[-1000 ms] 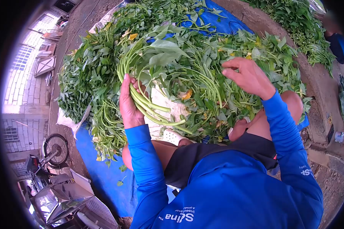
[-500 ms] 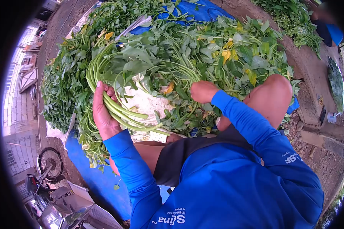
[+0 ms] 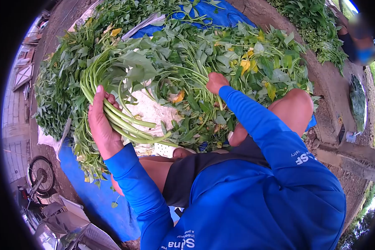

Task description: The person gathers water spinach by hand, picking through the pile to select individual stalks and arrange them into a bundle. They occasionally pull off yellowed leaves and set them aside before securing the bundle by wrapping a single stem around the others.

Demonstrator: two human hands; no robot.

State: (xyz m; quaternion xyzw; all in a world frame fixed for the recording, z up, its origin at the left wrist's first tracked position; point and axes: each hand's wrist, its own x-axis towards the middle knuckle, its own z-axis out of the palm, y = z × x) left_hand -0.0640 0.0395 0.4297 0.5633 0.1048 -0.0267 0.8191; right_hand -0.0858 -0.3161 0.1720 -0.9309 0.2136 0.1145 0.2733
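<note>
My left hand [image 3: 104, 121] is closed around a bunch of long green water spinach stems [image 3: 131, 121]. Their cut ends point right, towards my lap, while the upper stems curve up and over into the leaves. On the right, my right hand [image 3: 216, 83] is a fist gripping several water spinach stems [image 3: 191, 74] at the pile. Leafy tops of these run left and short stem ends show just below the fist. Around both hands lies a heap of water spinach [image 3: 237, 46] with some yellow leaves [image 3: 246, 65]. The fingertips of my right hand are hidden.
A whitish sheet [image 3: 148, 106] shows between the hands. Beneath the greens is a blue tarp [image 3: 93, 187]. More greens [image 3: 316, 29] lie at upper right, near another person [image 3: 358, 41]. A wheel [image 3: 41, 175] and vehicle parts are at lower left. My bent knee [image 3: 298, 104] is at right.
My right hand has moved up and slightly left, and stems now show through its fist. My left hand still holds its bunch, a little further left in view as the camera shifted.
</note>
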